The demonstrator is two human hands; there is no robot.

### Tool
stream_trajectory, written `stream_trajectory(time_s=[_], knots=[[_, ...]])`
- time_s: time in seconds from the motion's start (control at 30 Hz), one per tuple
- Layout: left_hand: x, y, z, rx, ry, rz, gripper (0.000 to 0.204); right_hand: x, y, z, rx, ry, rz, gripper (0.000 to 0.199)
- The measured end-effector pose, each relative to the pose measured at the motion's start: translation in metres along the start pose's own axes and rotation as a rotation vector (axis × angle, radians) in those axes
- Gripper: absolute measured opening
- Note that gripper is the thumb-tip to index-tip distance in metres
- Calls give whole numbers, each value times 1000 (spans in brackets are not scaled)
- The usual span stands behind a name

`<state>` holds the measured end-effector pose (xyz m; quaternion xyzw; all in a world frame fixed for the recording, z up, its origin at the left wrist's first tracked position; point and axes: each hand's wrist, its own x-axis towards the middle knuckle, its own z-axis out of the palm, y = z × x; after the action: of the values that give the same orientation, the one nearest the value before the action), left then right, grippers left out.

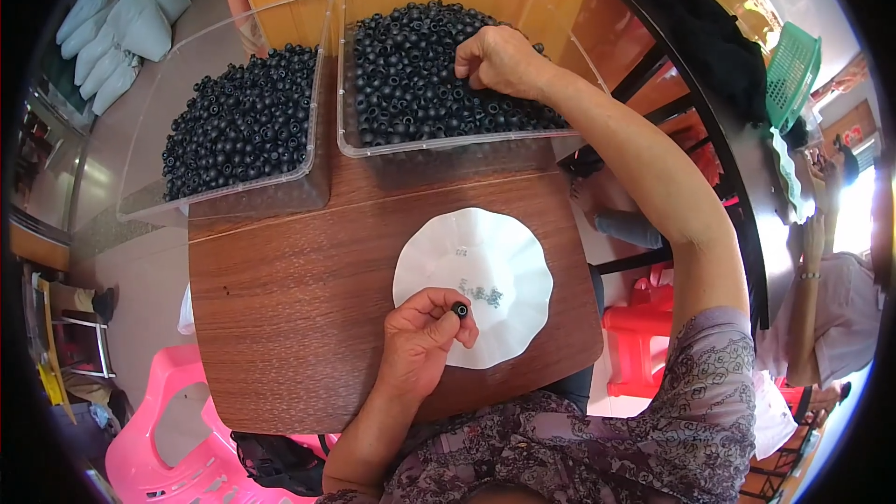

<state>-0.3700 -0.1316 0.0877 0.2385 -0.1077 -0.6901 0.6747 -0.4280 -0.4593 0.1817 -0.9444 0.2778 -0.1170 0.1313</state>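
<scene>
Patterned sleeves at bottom of frame, forearms reaching up. Brown wooden worktop (308, 317) fills centre. Two clear plastic bins of black beads: left bin (149, 191) upper left, right bin (347, 75) top centre. White scalloped plate (485, 266) mid-frame, small metal bits on it. Right hand (499, 58) curled down in right-bin beads, grip unclear. Left hand (420, 336) pinches one black bead (460, 310) over plate's lower-left edge. Best to keep bead's hole facing up, pinch steady over plate.

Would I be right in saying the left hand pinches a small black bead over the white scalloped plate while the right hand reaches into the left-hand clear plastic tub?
Not quite: in the head view, the right hand reaches into the right-hand clear plastic tub. The left hand does pinch a small black bead over the white scalloped plate.
</scene>
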Motion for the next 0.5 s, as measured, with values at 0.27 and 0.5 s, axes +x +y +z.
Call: stream_trajectory(time_s=[0.27, 0.5], knots=[[-1, 0, -1, -7, 6, -2, 19, 2, 0, 2, -219, -72, -50, 19], [0, 0, -1, -4, 2, -5, 19, 0, 9, -3, 23, -44, -27, 16]])
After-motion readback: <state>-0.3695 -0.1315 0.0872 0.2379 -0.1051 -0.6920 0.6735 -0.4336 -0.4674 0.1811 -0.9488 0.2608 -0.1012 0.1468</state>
